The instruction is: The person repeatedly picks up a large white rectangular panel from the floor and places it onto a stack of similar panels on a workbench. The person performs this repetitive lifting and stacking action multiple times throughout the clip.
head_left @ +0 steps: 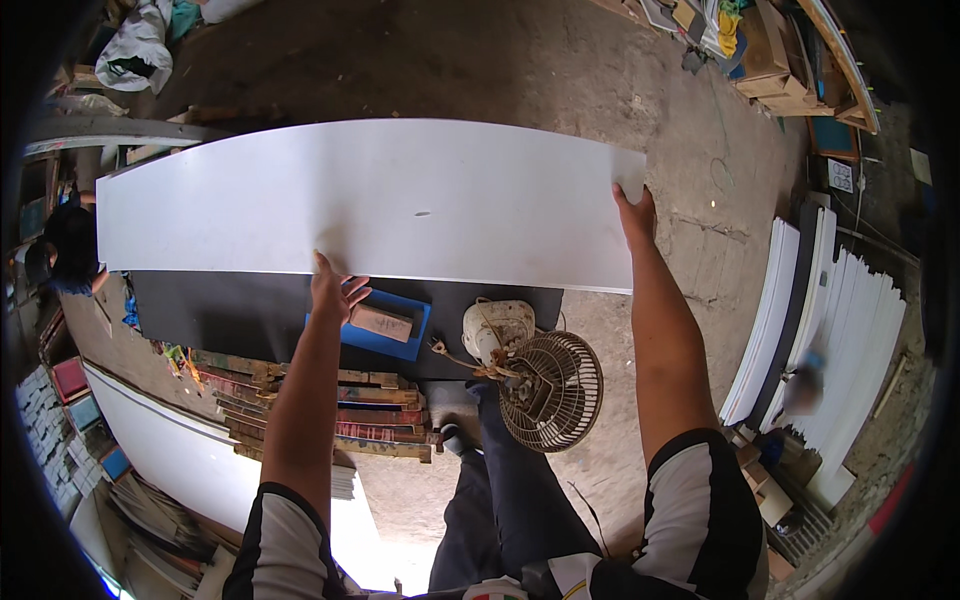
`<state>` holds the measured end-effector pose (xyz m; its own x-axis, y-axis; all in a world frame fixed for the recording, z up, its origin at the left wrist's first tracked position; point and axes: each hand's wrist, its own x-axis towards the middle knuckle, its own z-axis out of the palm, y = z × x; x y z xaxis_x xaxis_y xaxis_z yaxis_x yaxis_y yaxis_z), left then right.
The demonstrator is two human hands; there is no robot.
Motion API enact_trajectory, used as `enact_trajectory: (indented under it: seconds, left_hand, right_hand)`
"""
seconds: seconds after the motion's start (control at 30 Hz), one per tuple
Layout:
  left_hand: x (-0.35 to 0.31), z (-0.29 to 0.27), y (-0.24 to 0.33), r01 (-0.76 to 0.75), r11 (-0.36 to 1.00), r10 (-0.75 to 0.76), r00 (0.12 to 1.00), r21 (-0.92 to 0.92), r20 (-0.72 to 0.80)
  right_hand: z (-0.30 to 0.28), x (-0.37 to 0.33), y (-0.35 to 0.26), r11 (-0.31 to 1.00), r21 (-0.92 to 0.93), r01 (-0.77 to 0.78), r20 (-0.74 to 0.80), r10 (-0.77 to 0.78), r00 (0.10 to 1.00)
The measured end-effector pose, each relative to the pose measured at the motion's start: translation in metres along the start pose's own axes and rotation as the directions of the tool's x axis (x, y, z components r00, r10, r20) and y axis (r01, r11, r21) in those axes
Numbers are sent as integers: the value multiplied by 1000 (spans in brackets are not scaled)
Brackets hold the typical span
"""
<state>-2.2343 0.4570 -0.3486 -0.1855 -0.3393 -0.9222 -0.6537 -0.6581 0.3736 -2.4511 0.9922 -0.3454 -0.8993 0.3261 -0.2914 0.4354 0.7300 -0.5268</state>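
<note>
A long white panel (450, 200) stretches across in front of me, with a small dark mark near its middle. My right hand (637, 215) grips its right end, thumb on top and fingers round the edge. At the near long edge, my left hand (333, 290) has its thumb over the panel and its fingers partly spread below the edge, supporting it. Beneath lies a dark board (220, 315), partly hidden by the panel. On that board are a blue tray (424, 330) with a brown block (382, 322) and the pale base (497, 328) of a fan.
Another person (72, 245) stands at the panel's left end, a hand near its corner. The fan's round cage (552, 392) is close to my legs. Wooden slats (380, 418) are stacked below the board. White sheets (850, 330) lean at right; cardboard boxes (768, 60) stand far right.
</note>
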Motion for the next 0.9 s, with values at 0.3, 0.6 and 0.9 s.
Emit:
enact_trajectory:
  seconds: [0.3,0.6,0.9]
  left_hand:
    - [19,-19,4,-49,999,48,999,-9,-22]
    - [36,-26,4,-54,996,53,998,71,21]
    - [47,-28,10,-35,999,36,997,-23,65]
  right_hand:
    - [60,-51,-23,977,198,73,48,-84,995]
    - [79,-67,-47,952,214,-219,222,171,960]
    - [102,-54,-32,860,465,-211,320,59,946]
